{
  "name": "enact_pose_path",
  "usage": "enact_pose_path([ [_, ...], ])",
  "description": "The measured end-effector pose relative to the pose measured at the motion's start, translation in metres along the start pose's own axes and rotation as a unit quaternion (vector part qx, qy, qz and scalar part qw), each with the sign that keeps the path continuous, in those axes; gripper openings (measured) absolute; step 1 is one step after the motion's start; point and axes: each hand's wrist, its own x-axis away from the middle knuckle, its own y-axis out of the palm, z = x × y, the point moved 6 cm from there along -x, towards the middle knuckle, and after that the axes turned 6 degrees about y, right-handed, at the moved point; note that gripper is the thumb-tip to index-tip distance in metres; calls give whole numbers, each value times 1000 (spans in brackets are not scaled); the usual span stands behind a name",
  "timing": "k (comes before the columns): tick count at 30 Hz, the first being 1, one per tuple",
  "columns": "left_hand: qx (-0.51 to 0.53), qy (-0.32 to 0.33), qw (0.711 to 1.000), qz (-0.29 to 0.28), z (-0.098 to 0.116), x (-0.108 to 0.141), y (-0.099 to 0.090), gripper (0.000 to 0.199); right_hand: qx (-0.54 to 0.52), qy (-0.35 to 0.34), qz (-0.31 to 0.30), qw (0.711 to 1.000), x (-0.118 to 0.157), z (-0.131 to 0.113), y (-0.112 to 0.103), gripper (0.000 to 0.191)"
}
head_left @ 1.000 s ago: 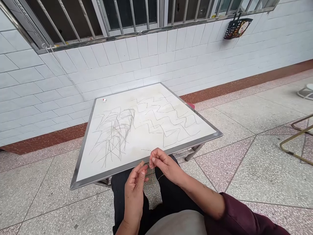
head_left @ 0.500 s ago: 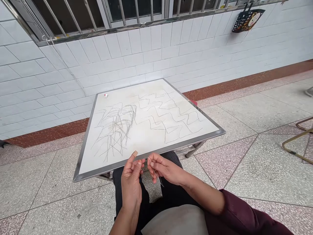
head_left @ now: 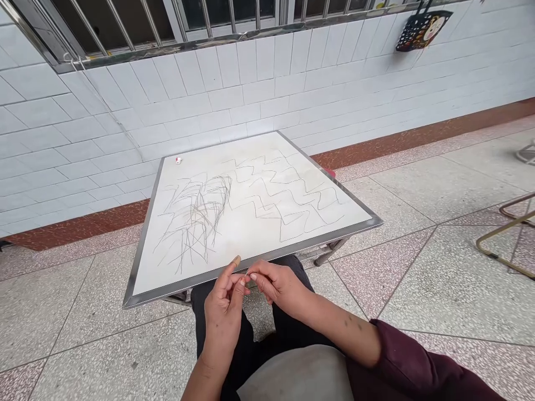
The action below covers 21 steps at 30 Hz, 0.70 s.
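Note:
My left hand (head_left: pixel 225 306) is raised just in front of the table's near edge, thumb and a finger pinched together. One of its fingers, wrapped with a tan bandage (head_left: pixel 237 260), points up toward the tabletop. My right hand (head_left: pixel 280 284) meets it from the right, its thumb and forefinger closed as well. Between the two pinches shows a short bit of thin pale strand (head_left: pixel 246 273); whether it is thread or wire I cannot tell. My fingers hide the rest.
A white table (head_left: pixel 246 245) with a grey metal rim stands against the tiled wall. Thin dark zigzag lines (head_left: pixel 200 206) cover it, drawn or loose I cannot tell. A small white-and-red object (head_left: pixel 179 160) lies far left. A patterned bag (head_left: pixel 423 32) hangs right; metal legs (head_left: pixel 485 248) stand beyond.
My right hand has closed in on the left fingertips. The long hanging end of the strand, seen below my right fingers before, no longer shows. The view has shifted slightly.

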Motion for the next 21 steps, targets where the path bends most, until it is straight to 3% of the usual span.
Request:
enact_pose_path([
  [6, 25, -10, 1000, 5, -2, 0, -1, 52, 106, -71, 12, 992, 0, -3, 2, 18],
  [13, 78, -26, 996, 25, -3, -2, -5, 54, 106, -71, 28, 991, 0, -2, -2, 11],
  [21, 67, -45, 996, 44, 4, -4, -13, 50, 95, -78, -15, 992, 3, -3, 5, 8],
])
